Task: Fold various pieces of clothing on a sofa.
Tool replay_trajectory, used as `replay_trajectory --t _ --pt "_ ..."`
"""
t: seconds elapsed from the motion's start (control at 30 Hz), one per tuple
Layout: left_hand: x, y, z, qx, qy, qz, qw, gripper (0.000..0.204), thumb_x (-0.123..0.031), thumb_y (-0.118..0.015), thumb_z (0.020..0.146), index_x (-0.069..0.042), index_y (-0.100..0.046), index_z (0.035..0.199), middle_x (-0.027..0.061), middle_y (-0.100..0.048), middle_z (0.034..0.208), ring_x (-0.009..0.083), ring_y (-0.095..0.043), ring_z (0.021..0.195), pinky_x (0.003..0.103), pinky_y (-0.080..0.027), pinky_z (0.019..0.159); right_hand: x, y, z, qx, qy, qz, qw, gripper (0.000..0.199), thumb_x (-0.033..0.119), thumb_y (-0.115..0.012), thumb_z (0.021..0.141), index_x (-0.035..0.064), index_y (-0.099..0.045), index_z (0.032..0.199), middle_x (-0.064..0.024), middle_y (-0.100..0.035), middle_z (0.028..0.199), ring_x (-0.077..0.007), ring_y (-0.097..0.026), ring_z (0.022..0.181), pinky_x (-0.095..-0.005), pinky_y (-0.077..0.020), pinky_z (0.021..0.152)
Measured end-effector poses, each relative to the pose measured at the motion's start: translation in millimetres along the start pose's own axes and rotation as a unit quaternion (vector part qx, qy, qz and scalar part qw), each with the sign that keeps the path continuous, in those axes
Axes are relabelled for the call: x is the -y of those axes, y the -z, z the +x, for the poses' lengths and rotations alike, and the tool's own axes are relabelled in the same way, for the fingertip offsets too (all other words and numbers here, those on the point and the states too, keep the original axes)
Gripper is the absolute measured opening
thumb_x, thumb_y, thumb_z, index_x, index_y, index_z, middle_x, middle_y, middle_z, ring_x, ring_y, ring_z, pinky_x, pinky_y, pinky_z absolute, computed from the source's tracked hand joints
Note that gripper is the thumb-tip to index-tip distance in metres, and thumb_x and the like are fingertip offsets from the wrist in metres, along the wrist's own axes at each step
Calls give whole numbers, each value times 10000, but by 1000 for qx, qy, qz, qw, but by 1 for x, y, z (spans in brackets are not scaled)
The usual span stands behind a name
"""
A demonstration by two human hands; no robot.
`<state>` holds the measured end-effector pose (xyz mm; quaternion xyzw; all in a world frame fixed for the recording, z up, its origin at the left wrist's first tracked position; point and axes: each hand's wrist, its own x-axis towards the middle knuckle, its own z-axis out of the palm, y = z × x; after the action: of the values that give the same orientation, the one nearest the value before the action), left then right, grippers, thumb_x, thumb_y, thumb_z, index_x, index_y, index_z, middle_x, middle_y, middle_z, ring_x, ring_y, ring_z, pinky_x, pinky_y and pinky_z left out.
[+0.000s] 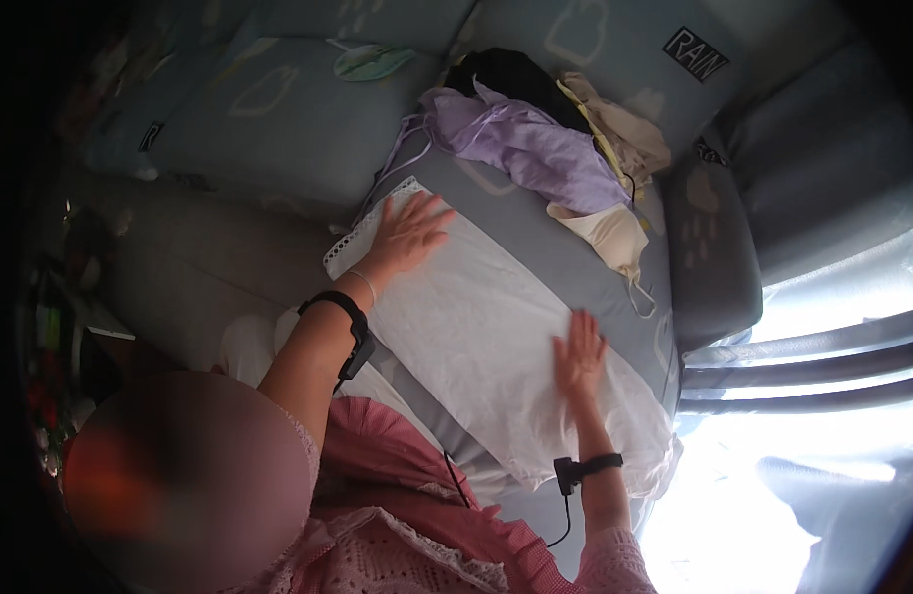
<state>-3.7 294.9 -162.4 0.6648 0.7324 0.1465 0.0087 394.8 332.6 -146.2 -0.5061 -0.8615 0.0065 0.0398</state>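
Observation:
A long white piece of clothing or cloth (476, 317) lies flattened in a strip across the grey sofa seat. Its far left end has a trim with rows of small holes. My left hand (409, 234) rests flat near that trimmed end, fingers spread. Toward the other end, my right hand (579, 358) is on or just over the fabric's far edge, fingers stretched out and a little blurred. Neither hand grips anything. The white fabric's near right end is loose and crumpled. Its exact kind I cannot tell.
Beyond the white fabric lies a heap of clothes: a lilac garment (531, 148), a black one (521, 84), a beige one (630, 129) and a cream strappy piece (610, 238). Patterned grey sofa cushions (377, 99) stand behind. Bright light comes through a curtain (833, 416) at right.

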Motion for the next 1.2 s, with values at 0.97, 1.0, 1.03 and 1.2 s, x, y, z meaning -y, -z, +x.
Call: replay_trajectory --t 0.97,1.0,1.03,1.2 --pt "-13 0 30 5 21 100 995 546 -493 -375 980 -223 -346 1453 123 -273 1526 312 -157 1444 695 -163 1053 -178 33 -121 19 -454 -59 889 539 472 -320 991 247 -304 1481 -140 -255 1540 -321 -208 1431 -530 -112 1148" --pt "-27 3 24 4 12 113 993 536 -473 -383 984 -216 -344 1452 125 -281 1521 318 -153 1443 702 -167 1045 -160 34 -112 -33 -402 -56 913 539 460 -327 994 227 -304 1480 -129 -245 1546 -311 -192 1438 -538 -103 1147" --pt "-47 6 12 -41 -28 90 995 520 -432 -403 984 -216 -341 1453 120 -284 1521 319 -152 1443 700 -157 1048 -142 39 -108 -79 -376 -64 921 540 449 -333 998 208 -304 1480 -118 -234 1552 -300 -176 1445 -547 -95 1145" --pt "-171 -12 -90 6 -224 -128 966 444 -186 -507 929 -115 -461 1364 92 -356 1482 295 -201 1434 640 -134 1093 55 3 -80 -146 -30 87 985 548 252 -437 967 72 -303 1467 -96 -236 1556 -265 -149 1459 -524 -91 1156"
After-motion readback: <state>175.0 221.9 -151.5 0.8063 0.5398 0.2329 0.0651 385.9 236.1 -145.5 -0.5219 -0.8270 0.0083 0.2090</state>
